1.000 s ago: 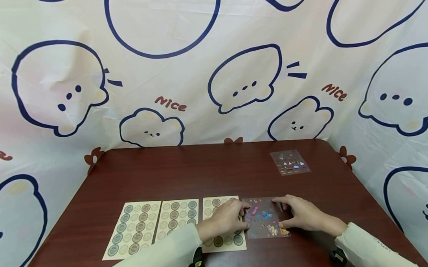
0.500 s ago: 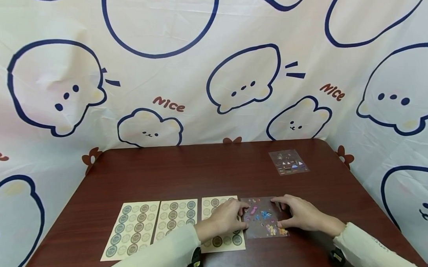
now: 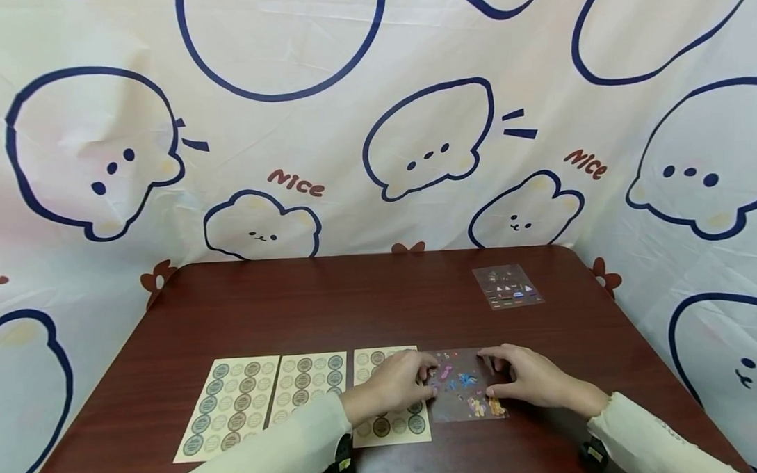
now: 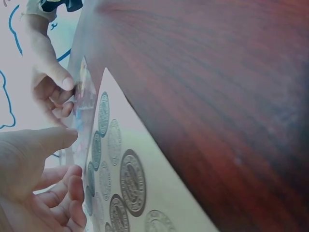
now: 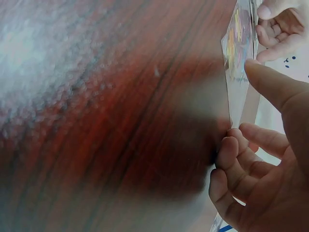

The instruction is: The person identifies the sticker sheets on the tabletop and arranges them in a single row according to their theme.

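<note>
A clear sheet with small colourful stickers (image 3: pixel 461 407) lies flat on the table between both hands. My left hand (image 3: pixel 393 385) reaches over the rightmost cream sheet of round seal-like stickers (image 3: pixel 394 434), its thumb and fingers touching the clear sheet's left side. From the other side, my right hand (image 3: pixel 534 378) has its thumb and fingertips at the right part of the clear sheet. Neither hand curls round it. In the right wrist view, the right thumb (image 5: pixel 270 82) is stretched out over the sheet while the other fingers bend loosely at the table.
Two more cream sheets of round stickers, one at the far left (image 3: pixel 224 409) and one in the middle (image 3: pixel 308 378), lie in the same row. Another clear sticker sheet (image 3: pixel 508 287) lies at the table's back right. Behind the brown table (image 3: pixel 331 301) hangs a patterned cloth (image 3: pixel 347 224).
Both thumbs have shifted slightly away from the person along the clear sheet. The sheets stay where they lie; the head view has turned slightly to the right.
</note>
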{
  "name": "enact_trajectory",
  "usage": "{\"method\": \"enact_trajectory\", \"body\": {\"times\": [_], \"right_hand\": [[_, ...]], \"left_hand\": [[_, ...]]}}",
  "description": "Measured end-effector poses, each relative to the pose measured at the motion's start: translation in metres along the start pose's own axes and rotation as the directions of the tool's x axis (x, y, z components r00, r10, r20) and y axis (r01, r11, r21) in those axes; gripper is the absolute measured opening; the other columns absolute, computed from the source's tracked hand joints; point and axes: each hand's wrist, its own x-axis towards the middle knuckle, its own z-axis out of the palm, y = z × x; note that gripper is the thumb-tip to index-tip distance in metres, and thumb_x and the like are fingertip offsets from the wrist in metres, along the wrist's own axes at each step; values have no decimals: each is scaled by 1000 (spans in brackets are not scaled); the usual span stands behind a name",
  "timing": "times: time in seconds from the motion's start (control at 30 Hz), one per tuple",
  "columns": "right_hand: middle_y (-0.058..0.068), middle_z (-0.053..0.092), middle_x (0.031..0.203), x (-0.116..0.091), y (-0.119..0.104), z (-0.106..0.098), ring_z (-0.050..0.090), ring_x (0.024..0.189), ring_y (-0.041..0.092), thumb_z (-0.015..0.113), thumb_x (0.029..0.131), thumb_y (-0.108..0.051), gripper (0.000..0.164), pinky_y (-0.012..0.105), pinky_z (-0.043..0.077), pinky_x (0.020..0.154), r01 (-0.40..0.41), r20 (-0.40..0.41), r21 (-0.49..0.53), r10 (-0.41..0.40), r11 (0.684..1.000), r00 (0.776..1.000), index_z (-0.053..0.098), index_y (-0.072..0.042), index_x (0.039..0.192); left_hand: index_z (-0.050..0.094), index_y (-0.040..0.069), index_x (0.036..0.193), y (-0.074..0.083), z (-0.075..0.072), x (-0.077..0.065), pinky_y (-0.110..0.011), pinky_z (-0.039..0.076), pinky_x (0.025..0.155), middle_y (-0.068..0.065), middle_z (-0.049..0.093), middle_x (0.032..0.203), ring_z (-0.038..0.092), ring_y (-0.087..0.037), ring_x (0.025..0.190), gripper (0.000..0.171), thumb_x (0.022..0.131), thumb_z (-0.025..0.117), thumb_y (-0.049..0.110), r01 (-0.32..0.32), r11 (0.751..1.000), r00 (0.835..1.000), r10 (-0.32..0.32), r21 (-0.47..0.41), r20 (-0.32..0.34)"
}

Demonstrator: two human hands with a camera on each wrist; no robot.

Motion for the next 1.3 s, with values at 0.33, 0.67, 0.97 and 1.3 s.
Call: {"method": "enact_trajectory", "body": {"times": [0.33, 0.67, 0.97, 1.3], "right_hand": [[-1, 59, 95, 2, 0, -6, 44, 59, 4, 73, 93, -37, 50, 24, 40, 55, -12, -22, 61, 13, 998, 1000, 62, -10, 134], [1, 62, 95, 9, 8, -18, 45, 60, 5, 72, 94, -32, 46, 24, 40, 56, -11, -81, 63, 16, 998, 997, 64, -8, 132], [1, 63, 94, 23, 28, -36, 48, 64, 6, 72, 94, -29, 44, 24, 43, 59, -5, -143, 55, 13, 998, 990, 65, -4, 130], [6, 63, 96, 34, 64, -51, 51, 67, 14, 71, 95, -28, 44, 26, 44, 58, -116, -179, 56, 124, 992, 976, 64, -3, 130]], "left_hand": [[74, 11, 114, -1, -7, 4, -18, 37, 54, 9, 59, 76, 45, 1, 58, 26, 90, 74, 19, -15, 996, 999, 12, -83, -35], [72, 7, 116, -8, -17, 10, -20, 41, 60, 6, 63, 81, 48, -2, 61, 26, 94, 70, 20, -22, 993, 999, 18, -116, -32], [70, 5, 121, -13, -28, 21, -22, 43, 60, 2, 65, 85, 51, -5, 63, 28, 97, 67, 19, -23, 989, 999, 18, -145, -32], [69, 7, 124, -17, -32, 28, -24, 42, 61, 2, 65, 87, 50, -7, 64, 30, 99, 66, 22, 12, 990, 1000, -16, -141, -26]]}}
